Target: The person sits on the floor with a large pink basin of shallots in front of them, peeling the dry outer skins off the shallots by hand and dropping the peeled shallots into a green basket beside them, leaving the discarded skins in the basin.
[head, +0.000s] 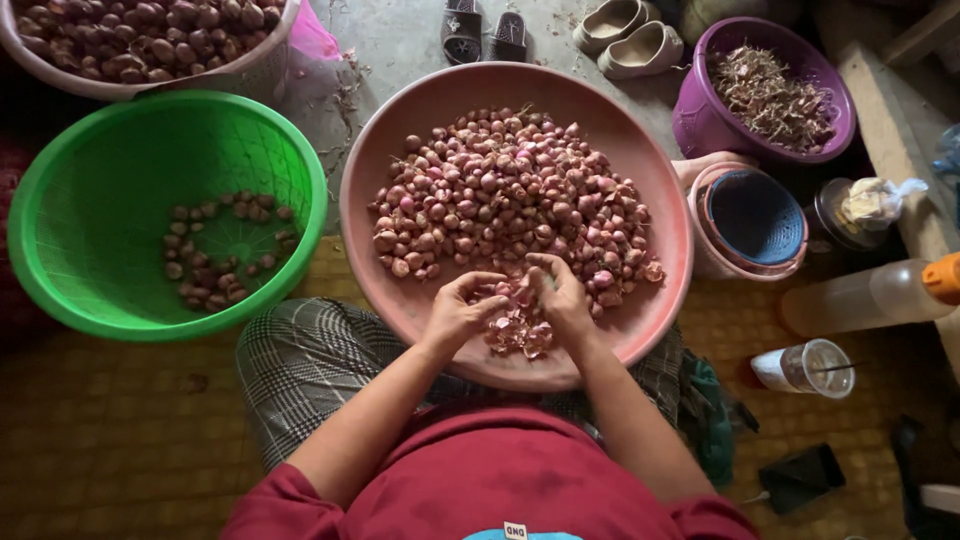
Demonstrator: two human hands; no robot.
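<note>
Seen from the head camera, a person seated on a woven floor mat [120, 430] works over a wide pink basin [400, 150] resting on the lap, both hands meeting at its near rim. The left hand [462, 308] and the right hand [556, 292] curl together around a single small shallot [520, 296], fingertips pinching it from either side; neither is loose or flat. The shallot sits just above a small heap of pink peelings [520, 332], at the near edge of the large pile of shallots [510, 195] that fills the basin's middle.

The bulb is mostly hidden by the fingers, so which end points where, and how its long axis lies, cannot be told with any certainty.

As a judgement, the peeling goes best with one hand keeping the bulb steady while the other lifts the dry skin from one end, held low over the basin so the scraps drop onto the heap and not into the lap.

To the left stands a green basket [90, 210] holding a few darker shallots [215, 255]; to the right, a purple bucket [700, 120] of dry skins [770, 95].
</note>
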